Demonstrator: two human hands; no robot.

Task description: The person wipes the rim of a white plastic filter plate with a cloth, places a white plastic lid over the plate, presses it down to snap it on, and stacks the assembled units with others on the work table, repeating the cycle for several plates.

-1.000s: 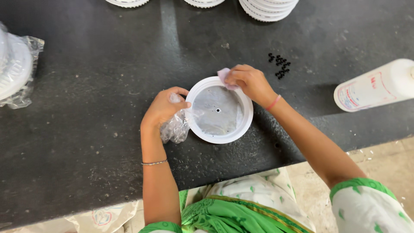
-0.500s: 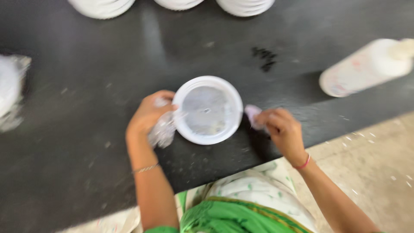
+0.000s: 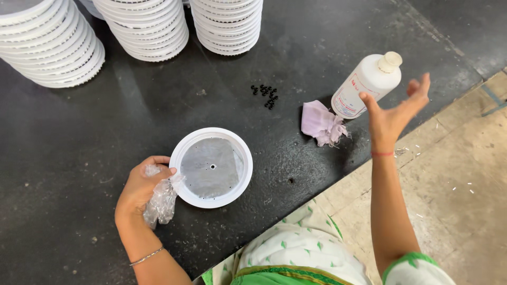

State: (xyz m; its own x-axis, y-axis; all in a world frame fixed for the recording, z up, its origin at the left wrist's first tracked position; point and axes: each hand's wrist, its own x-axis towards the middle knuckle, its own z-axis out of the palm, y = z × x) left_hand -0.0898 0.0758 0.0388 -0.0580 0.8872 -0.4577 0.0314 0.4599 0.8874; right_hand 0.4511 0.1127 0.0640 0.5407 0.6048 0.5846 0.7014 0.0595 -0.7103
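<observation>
A round white dish (image 3: 211, 168) with a grey mesh centre lies on the black counter (image 3: 79, 148). My left hand (image 3: 141, 186) grips a crumpled clear plastic wrap (image 3: 161, 199) and touches the dish's left rim. My right hand (image 3: 393, 113) hovers open above the counter edge, fingers spread, holding nothing. It is just right of a white plastic bottle (image 3: 365, 86) with a cream cap. A crumpled pale pink cloth (image 3: 321, 124) lies on the counter between the dish and the bottle.
Three stacks of white round lids (image 3: 142, 26) stand along the back of the counter. Several small black beads (image 3: 265, 93) lie behind the cloth. The counter edge runs diagonally, with tan floor (image 3: 465, 174) to the right.
My right hand has let go of the pink cloth, which now lies on the counter, and has risen open beside the bottle. The view has swung to show the lid stacks.
</observation>
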